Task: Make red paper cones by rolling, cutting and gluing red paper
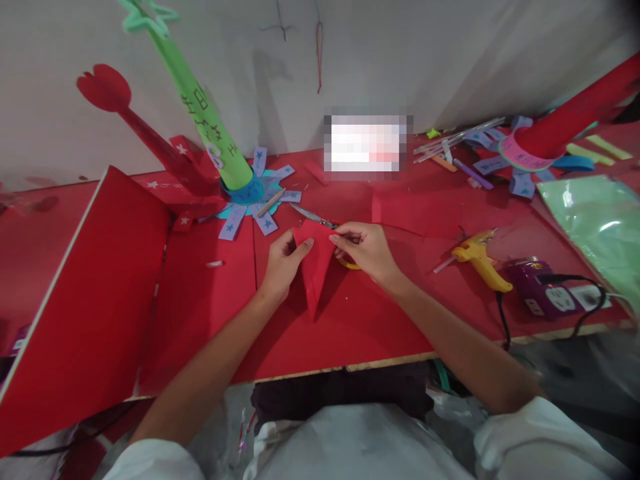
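Above red table (390, 333), hands (323, 253) pinching folded red paper (316, 270)

Dim, flat light with soft wall shadows, glare at right, edges stretched and perhaps slightly blurred.

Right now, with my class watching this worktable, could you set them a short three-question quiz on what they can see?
1. True or false: the left hand and the right hand both hold the folded red paper.
2. Which lies nearest the purple box?
A) the scissors
B) the yellow glue gun
C) the purple stick
3. Fill in the blank: the tall green tube rises from a collar coloured ____.

Key: 1. True; 2. B; 3. blue
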